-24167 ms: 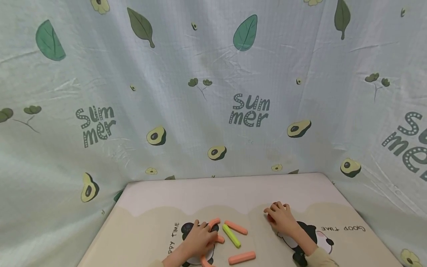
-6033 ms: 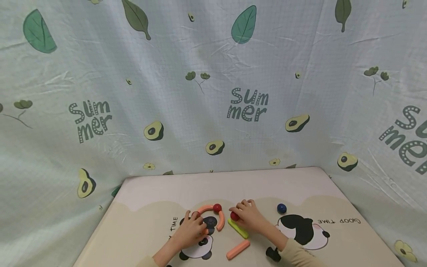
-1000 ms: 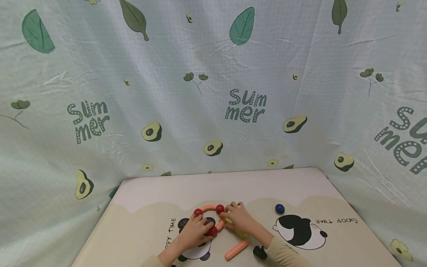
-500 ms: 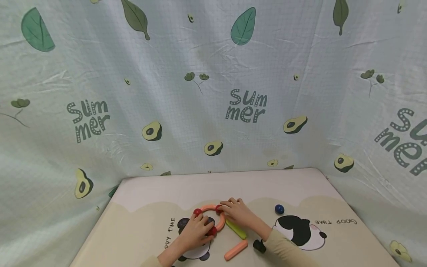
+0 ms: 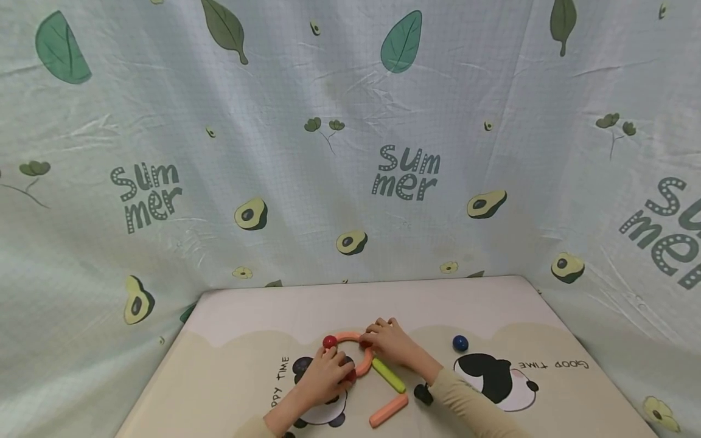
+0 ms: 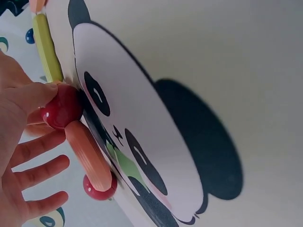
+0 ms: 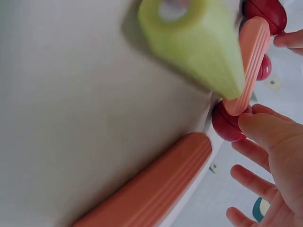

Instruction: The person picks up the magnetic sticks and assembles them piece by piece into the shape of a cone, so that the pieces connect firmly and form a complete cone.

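Observation:
Curved orange rods (image 5: 363, 364) and red balls form a ring on the mat. My left hand (image 5: 323, 378) lies over its near left side; in the left wrist view its thumb and forefinger pinch one red ball (image 6: 62, 107), the other fingers spread. From that ball an orange rod (image 6: 90, 156) runs to another red ball (image 6: 99, 187). My right hand (image 5: 395, 345) reaches the ring's far right, pinching a red ball (image 7: 228, 122) by thumb and finger at the end of an orange rod (image 7: 251, 61). The far-left red ball (image 5: 330, 342) touches the left fingertips.
Right of the ring lie a yellow-green rod (image 5: 389, 375) and a straight orange rod (image 5: 389, 410). A blue ball (image 5: 460, 343) sits further right, beyond the printed dog (image 5: 495, 382). A printed curtain (image 5: 350, 146) hangs behind the table (image 5: 350, 301).
Since 6 seconds ago a third red ball has come to the ring's near side, under the left hand. During the last second the right hand moved onto the far-right ball; the ring shifted slightly.

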Available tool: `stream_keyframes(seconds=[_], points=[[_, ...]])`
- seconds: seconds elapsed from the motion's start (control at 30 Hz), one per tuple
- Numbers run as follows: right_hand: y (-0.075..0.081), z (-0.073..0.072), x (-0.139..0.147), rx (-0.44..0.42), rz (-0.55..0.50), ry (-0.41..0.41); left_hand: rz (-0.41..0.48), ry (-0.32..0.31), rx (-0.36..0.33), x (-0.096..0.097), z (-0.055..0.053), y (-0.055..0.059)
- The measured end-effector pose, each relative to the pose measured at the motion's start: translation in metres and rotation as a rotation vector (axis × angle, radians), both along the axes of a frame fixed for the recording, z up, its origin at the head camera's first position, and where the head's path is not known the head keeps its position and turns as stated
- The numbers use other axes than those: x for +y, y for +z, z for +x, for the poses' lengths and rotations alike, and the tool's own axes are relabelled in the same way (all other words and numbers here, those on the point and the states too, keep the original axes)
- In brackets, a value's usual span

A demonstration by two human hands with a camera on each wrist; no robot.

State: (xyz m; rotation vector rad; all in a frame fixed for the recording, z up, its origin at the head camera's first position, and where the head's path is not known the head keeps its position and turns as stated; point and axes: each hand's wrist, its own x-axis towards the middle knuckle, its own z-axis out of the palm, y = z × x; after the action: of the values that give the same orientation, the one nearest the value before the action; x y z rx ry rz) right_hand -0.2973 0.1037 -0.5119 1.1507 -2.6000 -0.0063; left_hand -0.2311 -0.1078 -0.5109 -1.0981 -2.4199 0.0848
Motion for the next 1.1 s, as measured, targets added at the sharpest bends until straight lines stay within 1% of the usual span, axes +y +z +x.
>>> stream_keyframes(seconds=[0.13,0.33,0.47,0.57,0.63,0.8,0.87,0.97,1.1], points=[[0.000,-0.001,0.005,-0.002,-0.040,-0.026,0.000,0.027,0.011,0.001,-0.004,0.000],[0.001,-0.002,0.011,-0.052,-0.082,-0.061,-0.019,0.088,-0.029,0.003,-0.008,0.001],[0.002,-0.005,0.014,-0.021,-0.062,-0.077,0.005,0.108,-0.058,0.004,-0.010,0.001],[0.002,-0.007,0.016,-0.006,-0.049,-0.087,0.012,0.114,-0.069,0.005,-0.012,0.001],[0.001,-0.008,0.016,-0.014,-0.053,-0.092,0.010,0.114,-0.075,0.005,-0.012,0.002],[0.002,-0.008,0.015,-0.048,-0.078,-0.098,0.004,0.114,-0.078,0.005,-0.013,0.004],[0.002,-0.007,0.014,-0.076,-0.083,-0.108,0.002,0.115,-0.075,0.005,-0.014,0.004],[0.002,-0.007,0.014,-0.125,-0.084,-0.128,-0.002,0.110,-0.066,0.006,-0.014,0.005],[0.002,-0.007,0.013,-0.141,-0.080,-0.138,-0.005,0.092,-0.038,0.008,-0.014,0.005]])
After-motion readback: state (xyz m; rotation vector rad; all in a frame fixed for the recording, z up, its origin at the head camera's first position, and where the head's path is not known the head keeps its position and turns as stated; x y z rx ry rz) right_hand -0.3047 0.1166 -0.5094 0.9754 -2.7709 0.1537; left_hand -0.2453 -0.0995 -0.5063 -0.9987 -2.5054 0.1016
